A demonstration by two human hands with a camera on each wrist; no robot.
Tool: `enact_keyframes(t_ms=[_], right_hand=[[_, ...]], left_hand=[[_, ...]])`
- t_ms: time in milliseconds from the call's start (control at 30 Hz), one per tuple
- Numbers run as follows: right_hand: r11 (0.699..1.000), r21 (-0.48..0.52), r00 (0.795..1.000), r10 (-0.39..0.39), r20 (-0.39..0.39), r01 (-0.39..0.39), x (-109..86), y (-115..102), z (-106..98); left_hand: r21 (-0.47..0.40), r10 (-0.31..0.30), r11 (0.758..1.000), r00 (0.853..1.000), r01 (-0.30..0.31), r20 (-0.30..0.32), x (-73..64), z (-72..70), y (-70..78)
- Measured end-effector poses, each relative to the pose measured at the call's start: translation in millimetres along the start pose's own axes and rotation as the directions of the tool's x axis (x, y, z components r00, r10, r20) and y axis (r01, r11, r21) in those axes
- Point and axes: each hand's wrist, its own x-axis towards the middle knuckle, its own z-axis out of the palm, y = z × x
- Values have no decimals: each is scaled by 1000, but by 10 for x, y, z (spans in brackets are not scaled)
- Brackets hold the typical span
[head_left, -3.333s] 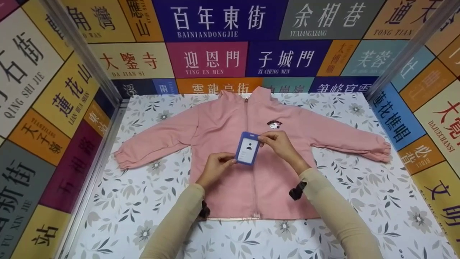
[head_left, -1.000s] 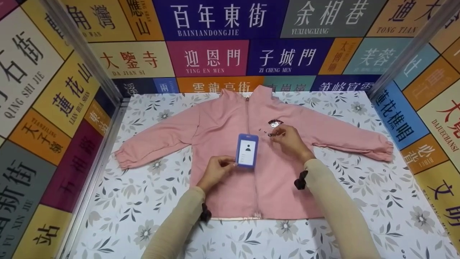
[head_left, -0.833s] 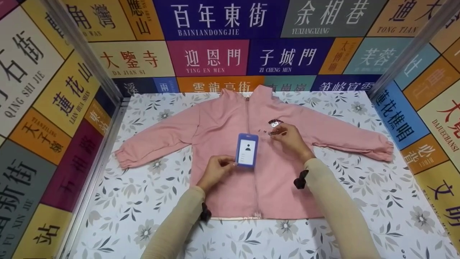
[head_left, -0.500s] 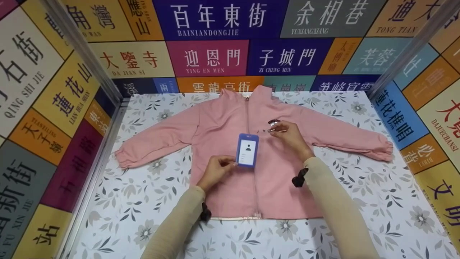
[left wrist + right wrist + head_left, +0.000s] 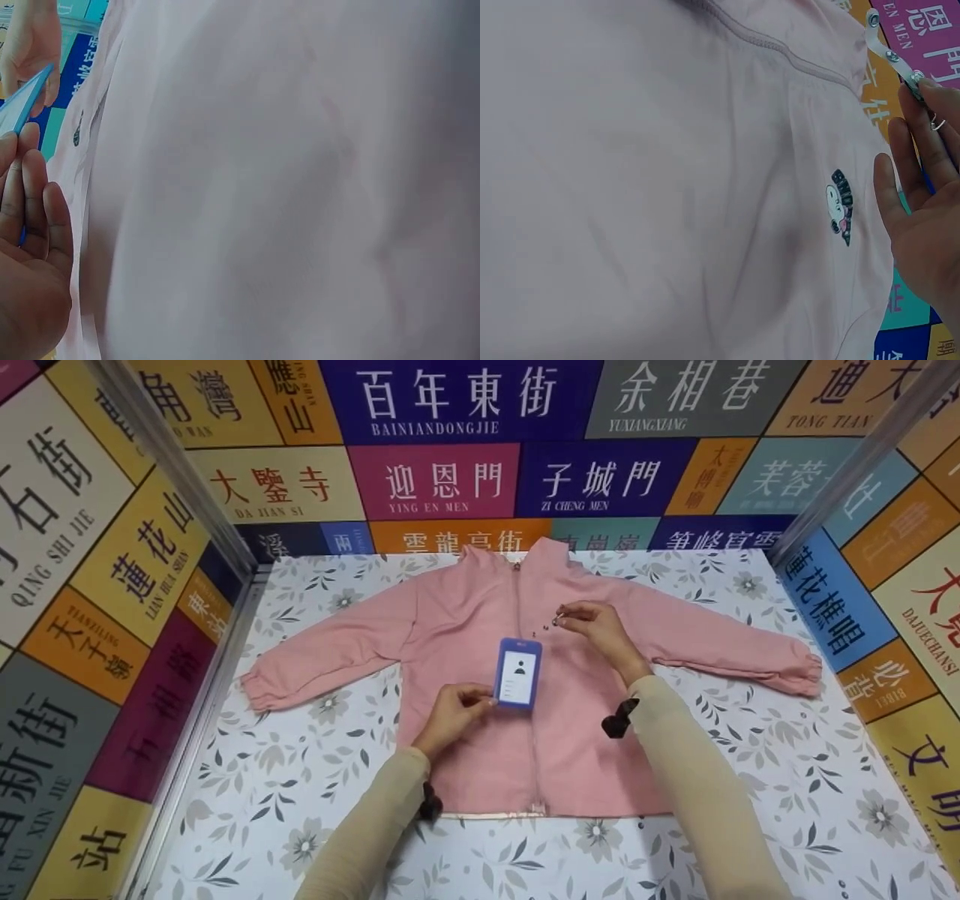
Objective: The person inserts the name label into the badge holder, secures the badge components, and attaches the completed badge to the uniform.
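Note:
In the head view my left hand [image 5: 454, 716] pinches the lower left corner of a blue ID badge holder [image 5: 519, 705], which is upright with a white card facing up at me. My right hand [image 5: 600, 631], up and right of the holder, pinches a badge strap clip between thumb and forefinger. The right wrist view shows this strap clip [image 5: 881, 36] as a clear strip with metal snaps; its clip end is partly hidden by the fingers. Strap and holder are apart. Beneath both hands lies a pink zip jacket [image 5: 457, 615], front up, sleeves spread.
The jacket rests on a table [image 5: 337, 825] with a white leaf-and-flower covering. Panels with large characters [image 5: 435, 484] wall the back and both sides. A cartoon print [image 5: 840, 206] on the jacket's chest shows in the right wrist view.
My right hand has left the badge holder's top corner and now shows a strap clip. Lately it moved up and left, covering the chest print in the head view. The left hand stays nearly still.

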Motion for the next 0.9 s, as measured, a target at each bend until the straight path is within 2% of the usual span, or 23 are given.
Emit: enact_keyframes(t_ms=[267, 500, 900], right_hand=[[998, 13, 996, 55, 72, -56, 43, -123, 77], [999, 41, 992, 19, 124, -24, 176, 27, 116], [999, -44, 982, 15, 187, -7, 199, -17, 195]], left_hand=[[-6, 18, 1000, 1000, -18, 6, 7, 12, 25], [3, 21, 1000, 1000, -22, 19, -104, -26, 414], [-16, 31, 999, 999, -31, 19, -116, -40, 411]])
